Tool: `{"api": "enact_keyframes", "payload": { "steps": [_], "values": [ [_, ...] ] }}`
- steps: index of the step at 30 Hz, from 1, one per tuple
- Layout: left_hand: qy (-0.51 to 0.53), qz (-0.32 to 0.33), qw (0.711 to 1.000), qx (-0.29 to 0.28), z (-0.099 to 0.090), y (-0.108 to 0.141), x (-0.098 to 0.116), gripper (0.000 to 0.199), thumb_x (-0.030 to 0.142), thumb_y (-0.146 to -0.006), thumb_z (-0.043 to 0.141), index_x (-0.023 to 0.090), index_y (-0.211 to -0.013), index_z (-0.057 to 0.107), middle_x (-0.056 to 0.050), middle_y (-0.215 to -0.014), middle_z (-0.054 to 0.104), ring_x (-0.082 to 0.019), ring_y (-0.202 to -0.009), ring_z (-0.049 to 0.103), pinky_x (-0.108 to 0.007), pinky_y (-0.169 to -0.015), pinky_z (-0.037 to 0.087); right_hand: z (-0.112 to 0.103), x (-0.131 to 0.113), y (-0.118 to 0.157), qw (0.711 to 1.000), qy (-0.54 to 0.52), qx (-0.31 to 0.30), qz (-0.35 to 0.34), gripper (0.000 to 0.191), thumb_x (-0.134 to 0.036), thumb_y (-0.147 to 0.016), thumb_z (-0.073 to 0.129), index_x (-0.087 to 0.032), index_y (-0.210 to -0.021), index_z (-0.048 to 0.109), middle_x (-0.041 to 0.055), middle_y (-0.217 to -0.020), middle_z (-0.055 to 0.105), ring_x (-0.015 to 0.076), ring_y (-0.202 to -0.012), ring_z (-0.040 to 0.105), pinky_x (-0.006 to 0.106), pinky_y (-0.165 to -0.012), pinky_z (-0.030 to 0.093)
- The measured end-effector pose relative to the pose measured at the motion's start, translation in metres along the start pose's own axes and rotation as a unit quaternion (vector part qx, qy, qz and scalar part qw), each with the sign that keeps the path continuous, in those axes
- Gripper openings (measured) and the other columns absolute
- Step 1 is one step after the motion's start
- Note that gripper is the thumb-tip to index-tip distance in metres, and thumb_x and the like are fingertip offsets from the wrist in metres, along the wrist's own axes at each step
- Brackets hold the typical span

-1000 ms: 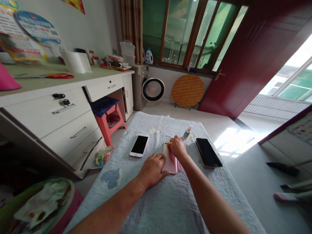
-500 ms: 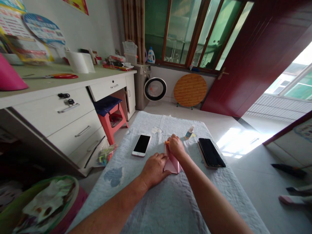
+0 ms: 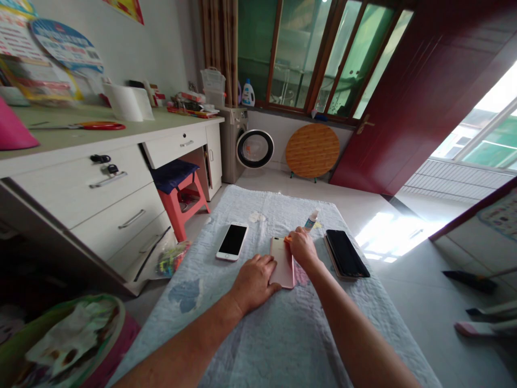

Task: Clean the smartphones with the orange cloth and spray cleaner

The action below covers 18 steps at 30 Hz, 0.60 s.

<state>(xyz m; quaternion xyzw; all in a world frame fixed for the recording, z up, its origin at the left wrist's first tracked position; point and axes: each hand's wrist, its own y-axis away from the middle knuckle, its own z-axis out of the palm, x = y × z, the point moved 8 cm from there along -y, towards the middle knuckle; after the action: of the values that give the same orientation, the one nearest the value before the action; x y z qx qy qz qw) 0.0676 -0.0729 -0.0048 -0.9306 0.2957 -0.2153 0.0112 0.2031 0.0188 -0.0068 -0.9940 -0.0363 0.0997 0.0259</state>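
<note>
A pink phone [image 3: 282, 267] lies back side up on the light blue quilted cover, its camera at the far left corner. My left hand [image 3: 255, 279] presses along its left edge, thumb at the near end and fingers on the side, keeping hold of it. My right hand [image 3: 302, 248] is closed on a small orange cloth [image 3: 287, 239] at the phone's far right corner; most of the cloth is hidden by the fingers. Just beyond that hand leans a small spray bottle [image 3: 311, 220]. A white phone [image 3: 232, 242] rests to the left, and black phones [image 3: 347, 253] are stacked at right.
The quilted cover [image 3: 194, 323] drapes the low table. At left stand a desk [image 3: 105, 196] with drawers, a red stool [image 3: 181, 207] and a waste bin [image 3: 121, 328]. Farther off are a washing machine [image 3: 234, 143], a round folded table [image 3: 313, 151] and a red door [image 3: 379, 108].
My right hand has slid right with the orange cloth, from over the phone's back to its right edge, so more of the back shows. My left hand stays on the phone.
</note>
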Motion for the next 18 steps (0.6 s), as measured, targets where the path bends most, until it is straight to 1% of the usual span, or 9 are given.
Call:
{"api": "enact_keyframes", "payload": {
  "steps": [4, 9, 12, 15, 18],
  "values": [
    [0.007, 0.002, 1.000, 0.001, 0.003, 0.000, -0.002, 0.041, 0.049, -0.083, 0.063, 0.020, -0.111, 0.060, -0.010, -0.115, 0.062, -0.030, -0.105, 0.055, -0.042, -0.094, 0.042, 0.002, -0.014, -0.004, 1.000, 0.022, -0.005, -0.008, 0.027, -0.018, -0.092, 0.044, -0.014, -0.088, 0.070, 0.0121, -0.098, 0.059, 0.0199, -0.090, 0.055, 0.028, -0.076, 0.038],
    [0.014, 0.002, 1.000, 0.002, 0.004, 0.000, -0.002, 0.045, 0.050, -0.083, 0.063, 0.019, -0.114, 0.060, -0.011, -0.118, 0.062, -0.030, -0.106, 0.055, -0.043, -0.096, 0.042, 0.008, -0.031, -0.008, 1.000, 0.023, -0.004, -0.021, 0.026, -0.017, -0.091, 0.043, -0.016, -0.091, 0.070, 0.0117, -0.102, 0.059, 0.0201, -0.092, 0.053, 0.027, -0.075, 0.038],
    [0.013, 0.001, 1.000, 0.002, 0.002, 0.000, -0.002, 0.048, 0.049, -0.082, 0.064, 0.017, -0.116, 0.060, -0.011, -0.117, 0.063, -0.031, -0.106, 0.055, -0.043, -0.096, 0.042, 0.012, -0.042, -0.010, 0.999, 0.004, 0.006, -0.051, 0.024, -0.019, -0.091, 0.045, -0.016, -0.089, 0.070, 0.0113, -0.103, 0.058, 0.0194, -0.091, 0.053, 0.026, -0.077, 0.039],
    [0.012, 0.000, 1.000, 0.000, 0.002, 0.000, -0.001, 0.052, 0.047, -0.081, 0.066, 0.013, -0.120, 0.059, -0.013, -0.119, 0.062, -0.031, -0.107, 0.055, -0.043, -0.096, 0.042, 0.015, -0.050, -0.011, 0.995, -0.021, 0.011, -0.095, 0.024, -0.019, -0.091, 0.046, -0.015, -0.088, 0.070, 0.0111, -0.101, 0.058, 0.0189, -0.092, 0.052, 0.026, -0.082, 0.039],
    [0.021, -0.002, 1.000, 0.001, 0.002, 0.000, -0.002, 0.050, 0.045, -0.081, 0.066, 0.015, -0.120, 0.059, -0.012, -0.118, 0.062, -0.030, -0.106, 0.055, -0.042, -0.095, 0.043, 0.014, -0.051, -0.008, 0.992, -0.040, 0.020, -0.114, 0.024, -0.017, -0.089, 0.047, -0.015, -0.090, 0.070, 0.0099, -0.099, 0.057, 0.0180, -0.092, 0.051, 0.025, -0.085, 0.038]
  ]
}}
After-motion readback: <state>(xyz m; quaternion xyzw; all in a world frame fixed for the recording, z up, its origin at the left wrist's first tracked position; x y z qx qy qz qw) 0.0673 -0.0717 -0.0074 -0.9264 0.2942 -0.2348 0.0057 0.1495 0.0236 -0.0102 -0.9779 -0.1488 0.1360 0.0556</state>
